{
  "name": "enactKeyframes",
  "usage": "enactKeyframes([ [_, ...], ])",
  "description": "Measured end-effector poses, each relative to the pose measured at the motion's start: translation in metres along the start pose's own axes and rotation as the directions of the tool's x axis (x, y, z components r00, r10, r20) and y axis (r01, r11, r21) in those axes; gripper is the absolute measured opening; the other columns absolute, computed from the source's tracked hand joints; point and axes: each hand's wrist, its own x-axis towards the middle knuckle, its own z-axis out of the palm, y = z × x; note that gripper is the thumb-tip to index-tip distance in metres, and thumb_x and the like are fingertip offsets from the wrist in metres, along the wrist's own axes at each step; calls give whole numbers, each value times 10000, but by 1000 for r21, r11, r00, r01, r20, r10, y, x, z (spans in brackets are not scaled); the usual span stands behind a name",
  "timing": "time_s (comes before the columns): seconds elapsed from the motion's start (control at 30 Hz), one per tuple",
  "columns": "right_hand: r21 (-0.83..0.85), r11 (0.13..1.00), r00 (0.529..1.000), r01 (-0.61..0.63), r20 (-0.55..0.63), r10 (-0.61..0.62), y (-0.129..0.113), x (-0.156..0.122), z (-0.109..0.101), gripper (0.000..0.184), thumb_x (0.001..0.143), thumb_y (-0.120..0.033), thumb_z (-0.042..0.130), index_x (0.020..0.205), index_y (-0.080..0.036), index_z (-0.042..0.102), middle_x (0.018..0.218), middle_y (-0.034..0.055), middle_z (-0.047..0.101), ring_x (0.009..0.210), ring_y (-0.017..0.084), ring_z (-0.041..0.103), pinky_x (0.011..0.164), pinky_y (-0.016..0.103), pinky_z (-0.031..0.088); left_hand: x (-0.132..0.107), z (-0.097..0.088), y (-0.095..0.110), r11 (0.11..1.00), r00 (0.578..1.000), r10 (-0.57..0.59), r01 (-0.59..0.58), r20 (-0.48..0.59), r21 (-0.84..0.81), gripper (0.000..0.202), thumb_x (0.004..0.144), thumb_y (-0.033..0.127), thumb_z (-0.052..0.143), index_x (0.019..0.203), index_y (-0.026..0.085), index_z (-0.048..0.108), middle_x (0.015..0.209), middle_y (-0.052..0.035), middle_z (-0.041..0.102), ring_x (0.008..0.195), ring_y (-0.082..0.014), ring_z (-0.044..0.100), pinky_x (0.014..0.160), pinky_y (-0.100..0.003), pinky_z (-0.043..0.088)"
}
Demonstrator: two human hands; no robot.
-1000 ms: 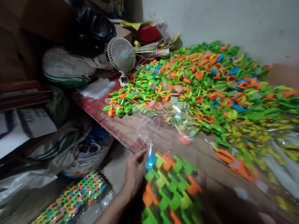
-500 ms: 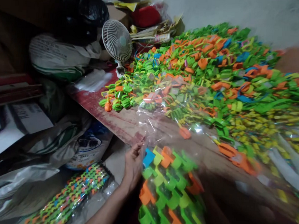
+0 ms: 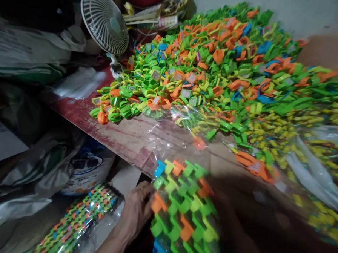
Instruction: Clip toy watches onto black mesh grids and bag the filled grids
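Note:
A clear plastic bag [image 3: 185, 210] packed with interlocked rows of green, orange, yellow and blue plastic pieces is upright in front of me at the table edge. Its loose, shiny mouth [image 3: 168, 136] spreads over the tabletop. My left hand [image 3: 138, 202] is closed on the bag's left edge, with its fingertips hidden against the plastic. On the bag's other side, my right hand [image 3: 223, 201] is a dark, blurred shape in shadow, and its fingers cannot be made out.
A large heap of loose coloured plastic pieces [image 3: 188, 74] covers the back of the table [image 3: 123, 141]. At the heap's left end stands a white fan [image 3: 106, 23]. Small yellow pieces [image 3: 276, 132] lie to the right. Below the table, another filled clear bag [image 3: 76, 219] rests beside sacks [image 3: 86, 167].
My left hand has come down along the bag's left edge from near its mouth, and its fingers have curled in. The view has shifted, so the fan and heap appear further left and higher.

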Motion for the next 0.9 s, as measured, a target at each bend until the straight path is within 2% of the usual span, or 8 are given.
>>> enactKeyframes([
  [0.13, 15, 1000, 995, 14, -94, -13, 8, 7, 4, 336, 782, -189, 519, 1098, -223, 626, 987, 93, 711, 806, 253, 695, 659, 324, 571, 2, 7, -14, 995, 996, 86, -86, 7, -53, 206, 855, 353, 579, 829, 189, 700, 830, -67, 711, 754, -208, 683, 681, -278, 567],
  [0.23, 9, 991, 974, 133, -189, -129, 8, 20, 6, 273, 823, -175, 502, 1083, -228, 569, 868, 40, 714, 687, 194, 680, 590, 256, 536, 0, 11, -26, 997, 992, 56, -62, -116, -51, 207, 865, 309, 591, 1034, 191, 605, 820, -28, 719, 647, -172, 685, 596, -242, 562],
  [0.37, -43, 968, 936, 245, -248, -248, 1, 35, 3, 152, 878, -147, 478, 956, -245, 564, 725, -19, 685, 572, 130, 639, 548, 196, 488, -2, 2, -36, 950, 886, 295, -233, -358, 207, 121, 869, 253, 600, 969, 205, 553, 750, 2, 684, 585, -147, 670, 536, -208, 531],
  [0.47, -18, 994, 948, 111, -299, -111, -1, 39, -2, 113, 911, -175, 481, 881, -245, 564, 665, -34, 655, 538, 117, 613, 540, 188, 481, 5, -13, -34, 839, 835, 503, -409, -225, 357, 64, 898, 190, 534, 956, 210, 552, 792, -15, 708, 652, -139, 694, 569, -188, 519],
  [0.57, 99, 994, 969, -54, -235, 77, 0, 34, -6, 116, 913, -255, 477, 862, -248, 580, 657, -18, 640, 572, 142, 625, 537, 213, 503, 14, -24, -27, 761, 812, 579, -506, -72, 406, 87, 888, 158, 510, 931, 209, 565, 821, -34, 720, 658, -134, 696, 524, -175, 481],
  [0.73, 433, 880, 971, -193, -42, 233, 10, 25, 0, 228, 812, -421, 623, 948, -245, 673, 848, 60, 735, 727, 223, 709, 614, 280, 578, 15, -23, -23, 843, 853, 515, -486, -87, 231, 142, 836, 111, 481, 912, 217, 537, 727, -10, 666, 593, -132, 636, 560, -193, 494],
  [0.83, 509, 832, 951, -220, -76, 299, 19, 33, 11, 344, 906, -493, 474, 805, -243, 688, 743, 63, 720, 651, 216, 695, 581, 287, 568, 20, -18, -26, 913, 910, 405, -396, -92, 97, 130, 856, 145, 456, 930, 215, 536, 775, -23, 664, 665, -145, 643, 608, -210, 501],
  [0.9, 477, 856, 954, -197, -109, 281, 18, 38, 15, 338, 878, -519, 521, 744, -245, 666, 675, 40, 690, 614, 204, 667, 566, 280, 553, 24, -17, -24, 935, 932, 354, -353, -81, 26, 102, 872, 160, 450, 871, 213, 537, 740, -10, 644, 638, -134, 620, 584, -199, 481],
])
